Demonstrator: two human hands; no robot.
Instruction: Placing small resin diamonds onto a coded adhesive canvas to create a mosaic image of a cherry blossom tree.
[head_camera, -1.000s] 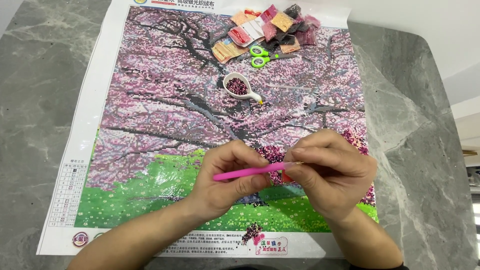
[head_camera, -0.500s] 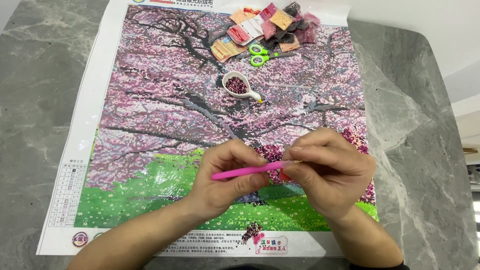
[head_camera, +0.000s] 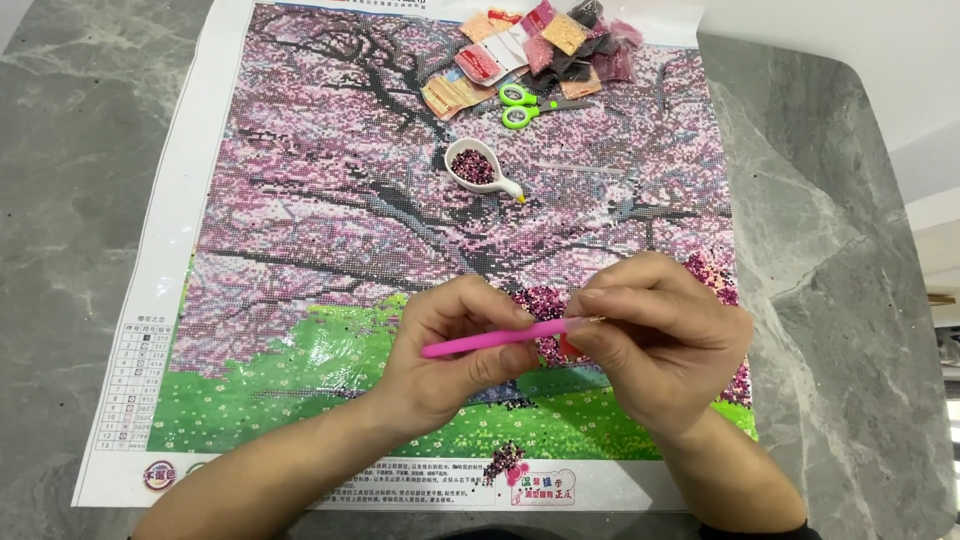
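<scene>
A pink pen-like applicator (head_camera: 490, 339) is held level between both hands above a bead-mosaic canvas (head_camera: 330, 210) showing a pink blossom tree over green grass. My left hand (head_camera: 450, 355) grips the pen's middle with thumb and fingers. My right hand (head_camera: 660, 340) pinches its tip end, with a small red piece (head_camera: 570, 349) showing under the fingers. Beneath the hands lies a patch of placed dark pink beads (head_camera: 540, 303).
A white spouted tray of dark red beads (head_camera: 478, 169) sits on the canvas above the hands. Green-handled scissors (head_camera: 520, 106) and several small bead packets (head_camera: 545, 50) lie at the top. The canvas rests on a grey marble table (head_camera: 830, 250).
The view has shifted slightly, so the canvas sits a little higher in frame. Both hands stay joined on the pink pen with almost no movement.
</scene>
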